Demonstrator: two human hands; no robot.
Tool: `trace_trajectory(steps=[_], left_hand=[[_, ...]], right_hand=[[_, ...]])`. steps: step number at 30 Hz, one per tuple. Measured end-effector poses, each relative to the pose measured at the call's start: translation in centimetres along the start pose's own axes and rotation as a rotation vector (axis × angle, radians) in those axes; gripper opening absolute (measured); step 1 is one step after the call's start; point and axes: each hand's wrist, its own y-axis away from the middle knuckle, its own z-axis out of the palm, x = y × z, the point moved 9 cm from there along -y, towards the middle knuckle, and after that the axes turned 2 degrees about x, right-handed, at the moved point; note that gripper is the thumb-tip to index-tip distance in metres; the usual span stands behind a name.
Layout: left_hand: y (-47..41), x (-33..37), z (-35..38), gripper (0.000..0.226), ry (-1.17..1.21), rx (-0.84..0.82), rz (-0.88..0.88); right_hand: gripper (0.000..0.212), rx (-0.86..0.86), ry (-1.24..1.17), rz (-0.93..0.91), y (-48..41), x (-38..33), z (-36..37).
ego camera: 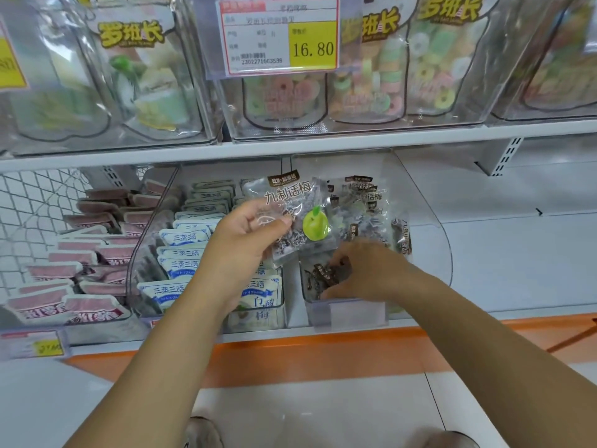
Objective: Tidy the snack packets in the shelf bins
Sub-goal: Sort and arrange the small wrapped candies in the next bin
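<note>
head: left hand pinches plum packet; right hand grips dark packets.

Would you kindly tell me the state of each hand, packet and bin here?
left hand: holds the plum packet up.
plum packet: lifted, sealed.
right hand: reaching into the right bin; grip unclear.
right bin: dark packets jumbled.
middle bin: blue-white packets upright in rows.
pink packets: lying in overlapping rows.

My left hand pinching a packet upright, my right hand just below and right of that grip, fingers among dark packets in a clear bin, hold unclear, white packets left of it, price tag above.
</note>
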Motion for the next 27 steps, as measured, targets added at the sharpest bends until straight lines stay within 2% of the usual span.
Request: trace_trajectory(steps=[3, 5, 6, 9, 13, 15, 17, 18, 22, 27], left_hand=[[0.1, -0.1, -0.5, 0.031, -0.015, 0.0, 0.006], [0.1, -0.1, -0.8, 0.025, -0.024, 0.004, 0.016], [0.1, -0.1, -0.9, 0.021, -0.025, 0.006, 0.021], [-0.1, -0.1, -1.3, 0.025, -0.014, 0.027, 0.018], [0.0, -0.5, -1.9, 0.032, -0.012, 0.05, -0.008], [0.2, -0.3, -1.9, 0.027, -0.017, 0.044, 0.001], [0.5, -0.2, -2.0, 0.025, -0.018, 0.037, 0.006], [0.7, -0.1, -2.1, 0.023, -0.018, 0.036, 0.007], [1.0, 0.0, -2.5, 0.016, -0.017, 0.039, 0.011], [1.1, 0.4, -2.9, 0.012, -0.006, 0.059, 0.031]], right_hand=[[0.036, 0.063, 0.045, 0.016, -0.6, 0.3, -0.4], [0.018, 0.169, 0.002, -0.017, -0.6, 0.6, -1.8], [0.016, 0.236, -0.03, -0.033, -0.5, 0.9, -2.8], [0.026, 0.395, -0.101, -0.103, 0.0, 1.8, -4.6], [0.038, 0.401, 0.064, -0.223, -0.5, 0.3, -2.5], [0.036, 0.37, 0.059, -0.243, -0.8, -0.2, -2.1], [0.025, 0.269, 0.13, -0.223, -1.0, -0.5, -1.4], [0.026, 0.2, 0.198, -0.204, -1.1, -0.6, -0.9], [0.065, -0.032, 0.348, -0.112, -1.6, -0.5, 1.0], [0.068, -0.22, 0.376, -0.07, -2.4, -0.7, 2.3]])
